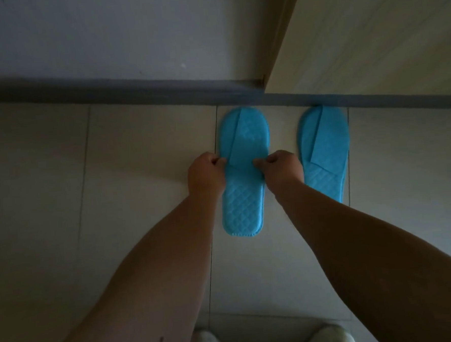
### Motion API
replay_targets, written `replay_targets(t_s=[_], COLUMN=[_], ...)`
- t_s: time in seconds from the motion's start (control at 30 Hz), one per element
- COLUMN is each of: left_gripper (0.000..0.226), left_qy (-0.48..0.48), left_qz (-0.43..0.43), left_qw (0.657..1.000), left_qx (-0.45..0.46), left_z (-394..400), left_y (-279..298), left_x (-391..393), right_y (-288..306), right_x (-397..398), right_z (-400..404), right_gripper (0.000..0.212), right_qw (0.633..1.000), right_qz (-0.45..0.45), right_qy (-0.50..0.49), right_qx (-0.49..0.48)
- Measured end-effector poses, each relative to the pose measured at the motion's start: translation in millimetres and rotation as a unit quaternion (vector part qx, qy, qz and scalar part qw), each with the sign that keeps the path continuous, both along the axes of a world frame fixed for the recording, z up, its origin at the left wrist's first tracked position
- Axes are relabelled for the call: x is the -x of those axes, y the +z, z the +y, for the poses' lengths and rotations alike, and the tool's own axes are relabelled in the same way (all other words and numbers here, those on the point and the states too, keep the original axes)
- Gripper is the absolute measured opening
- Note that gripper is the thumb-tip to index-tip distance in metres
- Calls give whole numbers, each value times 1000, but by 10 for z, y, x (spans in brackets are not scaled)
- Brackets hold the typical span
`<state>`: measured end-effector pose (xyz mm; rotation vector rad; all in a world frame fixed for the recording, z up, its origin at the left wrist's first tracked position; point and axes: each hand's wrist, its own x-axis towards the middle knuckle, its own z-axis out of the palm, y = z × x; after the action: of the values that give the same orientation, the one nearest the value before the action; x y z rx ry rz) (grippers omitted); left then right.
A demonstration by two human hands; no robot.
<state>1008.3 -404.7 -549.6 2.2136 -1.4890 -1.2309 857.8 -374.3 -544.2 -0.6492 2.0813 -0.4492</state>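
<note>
Two flat blue slippers lie side by side on the pale tiled floor, toes against the grey skirting board. The left slipper [243, 193] has a quilted sole and a flat toe strap. My left hand [206, 173] pinches its left edge at the strap's rear end. My right hand [281, 167] pinches the right edge at the same height. Both hands have curled fingers. The right slipper [323, 149] lies untouched, just right of my right hand.
A grey skirting board [135, 90] runs across below a white wall. A light wooden cabinet panel [369, 30] stands at the upper right. My two white shoes [327, 336] show at the bottom edge. Floor tiles [138, 149] spread to the left.
</note>
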Motion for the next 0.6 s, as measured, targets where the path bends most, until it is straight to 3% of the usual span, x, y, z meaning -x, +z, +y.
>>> replay_targets(t_s=[0.17,0.6], left_gripper=[21,18], left_qy=[-6,-30], left_qz=[-52,-61], left_qw=[998,997], left_qx=[30,48], left_z=[-42,-69], left_y=[-146,-78], left_x=[-1,-11], right_y=[-104,-111], right_x=[-17,-37], right_z=[-74,-145], right_gripper=[23,26], right_qw=[999,996], right_qz=[36,58], right_qy=[21,50], right_qx=[-1,-36])
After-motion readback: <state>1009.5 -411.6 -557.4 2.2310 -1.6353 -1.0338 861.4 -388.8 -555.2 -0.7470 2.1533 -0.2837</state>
